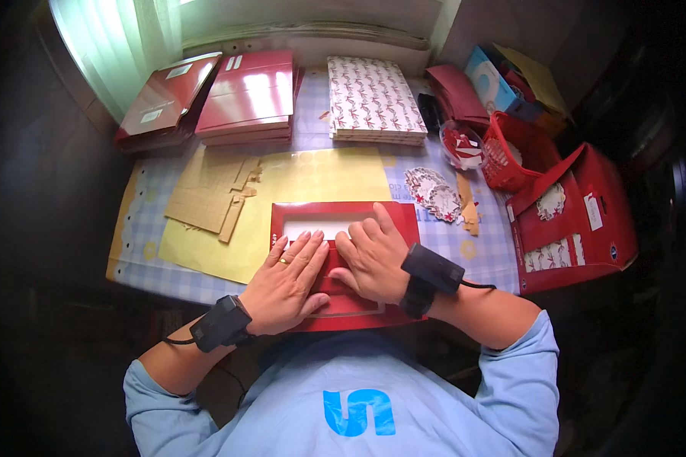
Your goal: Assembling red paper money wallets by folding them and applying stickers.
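Upper left of frame: two stacks of flat red boxes (pixel 206 95) under window. Below them, brown cardboard pieces (pixel 209 194) on yellow sheet (pixel 320 179).

Centre: your left hand (pixel 286 282) lies flat, fingers spread, palm down on red window box (pixel 343 221), ring visible. Your right hand (pixel 373 259) just beside it, also flat and open, pressing same box. Black bands on both wrists.

Upper centre: patterned card stack (pixel 373 99).

Right: red basket (pixel 514 152), then large red bag (pixel 587 213) at table edge.
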Tool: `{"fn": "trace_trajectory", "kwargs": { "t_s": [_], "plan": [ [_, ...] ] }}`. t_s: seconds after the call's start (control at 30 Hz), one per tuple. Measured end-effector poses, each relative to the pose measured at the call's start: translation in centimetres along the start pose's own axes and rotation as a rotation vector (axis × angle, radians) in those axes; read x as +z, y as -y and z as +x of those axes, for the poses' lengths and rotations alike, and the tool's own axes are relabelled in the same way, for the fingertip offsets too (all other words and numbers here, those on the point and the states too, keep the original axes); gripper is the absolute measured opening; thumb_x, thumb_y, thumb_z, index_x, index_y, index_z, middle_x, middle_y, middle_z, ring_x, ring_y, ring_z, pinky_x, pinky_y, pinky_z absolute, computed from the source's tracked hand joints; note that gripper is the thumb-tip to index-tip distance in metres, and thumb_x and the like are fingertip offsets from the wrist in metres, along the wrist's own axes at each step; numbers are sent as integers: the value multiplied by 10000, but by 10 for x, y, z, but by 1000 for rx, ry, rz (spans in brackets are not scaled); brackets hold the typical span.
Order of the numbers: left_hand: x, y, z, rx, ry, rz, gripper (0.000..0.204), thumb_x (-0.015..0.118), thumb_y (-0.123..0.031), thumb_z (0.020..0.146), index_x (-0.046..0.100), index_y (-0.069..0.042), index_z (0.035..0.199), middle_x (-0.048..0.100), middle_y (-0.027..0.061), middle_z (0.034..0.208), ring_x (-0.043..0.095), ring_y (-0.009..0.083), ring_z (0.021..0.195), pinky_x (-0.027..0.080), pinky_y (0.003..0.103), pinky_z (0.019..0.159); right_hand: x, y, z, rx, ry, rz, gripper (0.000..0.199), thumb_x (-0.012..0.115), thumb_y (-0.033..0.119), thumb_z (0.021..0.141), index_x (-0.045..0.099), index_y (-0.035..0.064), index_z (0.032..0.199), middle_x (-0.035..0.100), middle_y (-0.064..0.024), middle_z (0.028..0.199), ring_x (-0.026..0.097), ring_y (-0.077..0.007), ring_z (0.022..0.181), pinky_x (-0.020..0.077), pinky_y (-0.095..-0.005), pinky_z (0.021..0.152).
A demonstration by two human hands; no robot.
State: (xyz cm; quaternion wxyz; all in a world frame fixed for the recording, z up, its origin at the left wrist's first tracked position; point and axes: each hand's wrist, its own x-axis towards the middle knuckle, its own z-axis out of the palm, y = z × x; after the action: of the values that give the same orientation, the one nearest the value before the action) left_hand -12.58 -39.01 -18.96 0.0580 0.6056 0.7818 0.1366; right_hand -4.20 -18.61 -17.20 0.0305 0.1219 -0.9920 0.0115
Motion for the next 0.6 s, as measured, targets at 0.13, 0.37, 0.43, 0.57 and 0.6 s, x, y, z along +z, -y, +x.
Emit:
{"fn": "trace_trajectory", "kwargs": {
  "t_s": [0.13, 0.37, 0.43, 0.57, 0.6],
  "plan": [
    [4, -1, 1, 5, 44, 85, 803, 422, -532, 944, 240, 48, 1468, 256, 223, 1528, 193, 334, 1448, 80, 475, 1178, 24, 2, -17, -91, -115, 16, 738, 484, 541, 902, 422, -42, 1351, 456, -235, 1358, 416, -358, 1284, 146, -522, 1150],
    [3, 5, 3, 26, 77, 28, 769, 453, -466, 950, 224, 54, 1468, 239, 257, 1523, 193, 346, 1447, 100, 502, 1168, 26, -1, -20, -72, 27, 124, 838, 396, 577, 935, 248, -64, 1455, 217, -250, 1534, 191, -372, 1441, 110, -490, 1171],
    [3, 8, 1, 35, 71, 17, 755, 485, -430, 943, 233, 53, 1464, 244, 257, 1522, 206, 352, 1441, 122, 506, 1164, 17, 0, -21, -105, 6, 144, 792, 527, 482, 905, 307, -78, 1421, 304, -272, 1483, 307, -389, 1387, 216, -496, 1143],
    [0, 9, 3, 89, 27, 24, 711, 567, -345, 914, 296, 56, 1434, 285, 262, 1497, 268, 381, 1410, 210, 514, 1143, 9, 1, -30, -222, -108, 50, 686, 706, 278, 778, 460, -84, 1306, 501, -275, 1304, 512, -377, 1210, 407, -459, 1030],
    [-1, 8, 2, 86, 28, 21, 711, 567, -345, 914, 296, 56, 1434, 285, 262, 1497, 268, 381, 1410, 210, 514, 1143, 10, 2, -29, -223, -105, 53, 686, 706, 278, 778, 460, -84, 1306, 501, -275, 1304, 512, -377, 1210, 407, -459, 1030]
  ]
}}
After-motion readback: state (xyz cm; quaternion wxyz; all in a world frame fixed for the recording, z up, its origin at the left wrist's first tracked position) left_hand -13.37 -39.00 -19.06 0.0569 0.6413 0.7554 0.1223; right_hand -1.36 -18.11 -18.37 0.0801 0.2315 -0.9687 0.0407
